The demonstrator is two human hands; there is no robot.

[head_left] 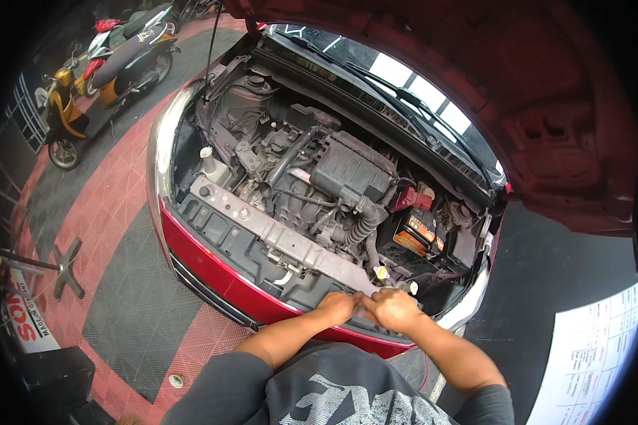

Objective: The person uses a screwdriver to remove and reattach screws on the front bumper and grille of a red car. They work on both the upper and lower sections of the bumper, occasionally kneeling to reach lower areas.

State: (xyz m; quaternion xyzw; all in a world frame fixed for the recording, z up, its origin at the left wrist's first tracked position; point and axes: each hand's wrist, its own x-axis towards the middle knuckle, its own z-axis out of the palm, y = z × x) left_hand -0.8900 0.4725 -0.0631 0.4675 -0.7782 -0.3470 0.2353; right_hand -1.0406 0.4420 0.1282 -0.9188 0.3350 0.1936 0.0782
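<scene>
Both of my hands are close together at the front edge of a red car's engine bay, over the black plastic front cover (216, 230). My left hand (338, 308) is closed, its fingertips hidden against the cover's edge. Right beside it, my right hand (391, 310) is curled with the fingers pressed together. Whatever lies between the fingers is too small or hidden to name. Just beyond them runs the dusty metal crossmember (290, 244). A yellow-topped cap (381, 272) and a white cap (412, 287) sit near my right hand.
The raised red hood (546, 134) hangs over the right side. In the bay are a black air filter box (354, 166), a battery (412, 234) and a white reservoir (213, 168). Scooters (85, 99) stand far left, and a printed sheet (588, 354) is at the right.
</scene>
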